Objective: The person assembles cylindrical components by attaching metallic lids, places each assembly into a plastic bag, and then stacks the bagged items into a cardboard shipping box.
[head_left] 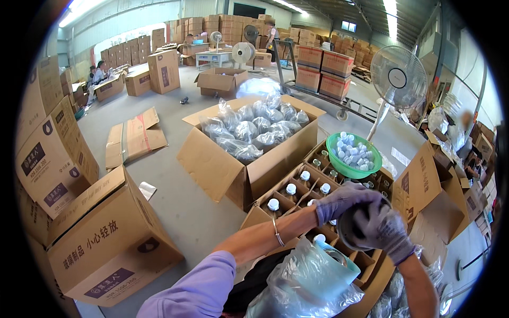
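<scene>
Carton [253, 217], divided inside, sits beneath the left hand [351, 202] and right hand [389, 231], which grip a dark round object [347, 229] near the carton's right edge, seemingly a two-handed handling step whose next move calls for clearing white bottle caps [291, 189].

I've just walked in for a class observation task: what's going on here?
A person's gloved left hand and right hand meet over a divided box of bottles, some white-capped. A dark, rounded shape shows at the hands, hard to identify. A green bowl of caps sits toward the box's far end.
</scene>
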